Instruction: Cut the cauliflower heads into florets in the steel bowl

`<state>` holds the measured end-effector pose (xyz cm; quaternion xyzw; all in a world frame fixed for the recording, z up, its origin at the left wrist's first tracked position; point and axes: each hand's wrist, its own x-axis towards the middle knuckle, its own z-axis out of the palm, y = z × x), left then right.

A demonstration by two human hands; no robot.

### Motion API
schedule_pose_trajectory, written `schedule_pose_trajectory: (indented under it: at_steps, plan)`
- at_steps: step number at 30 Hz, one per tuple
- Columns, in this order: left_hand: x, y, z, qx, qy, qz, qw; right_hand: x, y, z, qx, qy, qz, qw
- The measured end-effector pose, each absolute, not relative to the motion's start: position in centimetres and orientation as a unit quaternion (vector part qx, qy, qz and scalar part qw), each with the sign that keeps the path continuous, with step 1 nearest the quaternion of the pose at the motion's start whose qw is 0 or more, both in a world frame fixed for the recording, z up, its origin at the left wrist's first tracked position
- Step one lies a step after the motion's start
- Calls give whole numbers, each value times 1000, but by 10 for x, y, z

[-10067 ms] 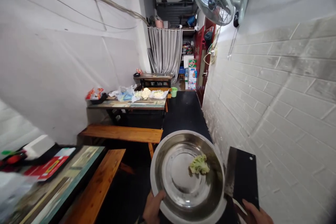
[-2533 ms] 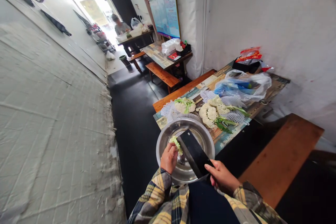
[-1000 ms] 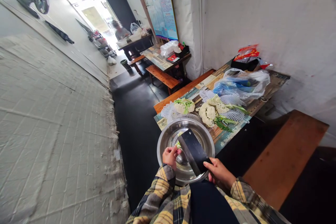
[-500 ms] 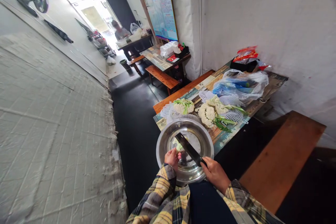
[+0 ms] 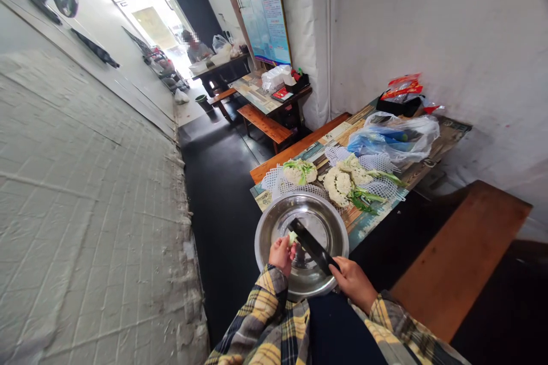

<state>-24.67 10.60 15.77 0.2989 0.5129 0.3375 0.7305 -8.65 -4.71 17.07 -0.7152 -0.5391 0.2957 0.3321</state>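
Observation:
Over a wide steel basin (image 5: 265, 219), my left hand (image 5: 281, 255) pinches a small pale green piece of cauliflower (image 5: 293, 238). My right hand (image 5: 354, 282) is wrapped round the handle of a dark, broad-bladed kitchen knife (image 5: 312, 245). The blade slants across the basin, its far end right beside the cauliflower piece; whether it touches is hard to tell. Beyond the basin, cauliflower heads (image 5: 338, 185) with green stalks lie on white foam netting (image 5: 383, 187). A smaller cauliflower chunk (image 5: 300, 171) rests further left on the netting.
The patchwork-patterned table (image 5: 359, 228) also bears a clear plastic bag (image 5: 394, 137) with something blue inside and a black box (image 5: 398, 106) with red packets. A wooden bench (image 5: 462, 256) stands at the right. Far back, a person (image 5: 197, 48) sits at another table.
The cauliflower piece in my left hand looks smaller than before, and less of it shows past my fingers. The knife has shifted slightly; the basin has stayed in place.

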Motion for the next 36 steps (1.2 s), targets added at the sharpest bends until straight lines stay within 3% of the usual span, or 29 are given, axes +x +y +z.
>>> schedule_pose_trajectory:
  at_steps: [4,12,24,36]
  plan:
    - [-256,113,161,294,493,344,743,-81,-48,169,-721,-459,341,391]
    - [-267,140,168,301,505,346,731,-69,-64,163,-759,-287,395,431]
    - [-254,144,153,326,522,354,704,-71,-78,154,-750,-267,422,433]
    - [-307,169,136,491,644,285,513,-87,-76,139,-763,-227,415,441]
